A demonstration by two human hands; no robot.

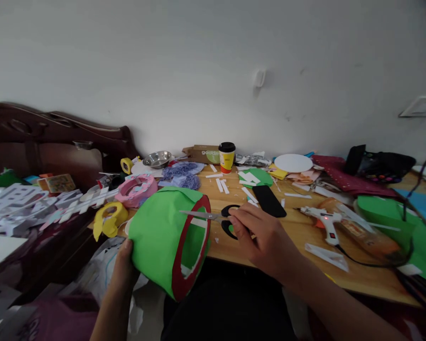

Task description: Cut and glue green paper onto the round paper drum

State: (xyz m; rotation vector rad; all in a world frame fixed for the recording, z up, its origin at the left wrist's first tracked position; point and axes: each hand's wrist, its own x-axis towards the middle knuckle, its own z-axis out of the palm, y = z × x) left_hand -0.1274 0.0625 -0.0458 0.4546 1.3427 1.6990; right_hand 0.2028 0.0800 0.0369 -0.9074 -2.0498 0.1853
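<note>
A green paper drum-like form (156, 232) with a dark red ring around its open end is tilted in front of me. My left hand (124, 265) grips it by its left, closed end; most of those fingers are hidden behind the paper. In my right hand (259, 232) is a pair of scissors (213, 216) with black handles, fingers closed around the loops. The blades point left and look nearly together. They lie across the ring's upper edge in this view; whether they touch the paper I cannot tell.
Behind are a paper cup (226, 158), a black phone (269, 201), white paper strips (222, 185) and a metal bowl (157, 159). A glue gun (326, 222) with a lit red light lies right, its cable trailing. Yellow (110, 220) and pink rolls (137, 190) sit left.
</note>
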